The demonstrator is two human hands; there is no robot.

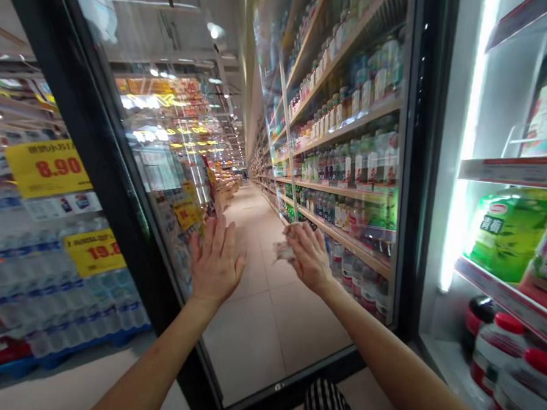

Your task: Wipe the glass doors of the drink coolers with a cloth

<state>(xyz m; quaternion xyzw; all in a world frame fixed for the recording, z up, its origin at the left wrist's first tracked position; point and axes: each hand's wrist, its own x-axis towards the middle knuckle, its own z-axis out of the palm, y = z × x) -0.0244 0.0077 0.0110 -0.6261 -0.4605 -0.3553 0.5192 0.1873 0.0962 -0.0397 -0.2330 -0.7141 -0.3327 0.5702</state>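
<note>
The crumpled cloth (284, 251), pale with brownish patches, lies bunched under the curled fingers of the right hand (311, 257), which is closed over it against the smooth, clear glass pane (259, 229), to the right of the left hand (216, 260). That left hand is empty and opened flat, palm toward the glass and fingers slightly spread, the two hands well apart. Around the shiny, see-through pane runs a straight, dark door frame (118, 203), and to its right a rounded, glossy green pouch (513, 233) stands above squat, clear jars with red lids (509, 323).
</note>
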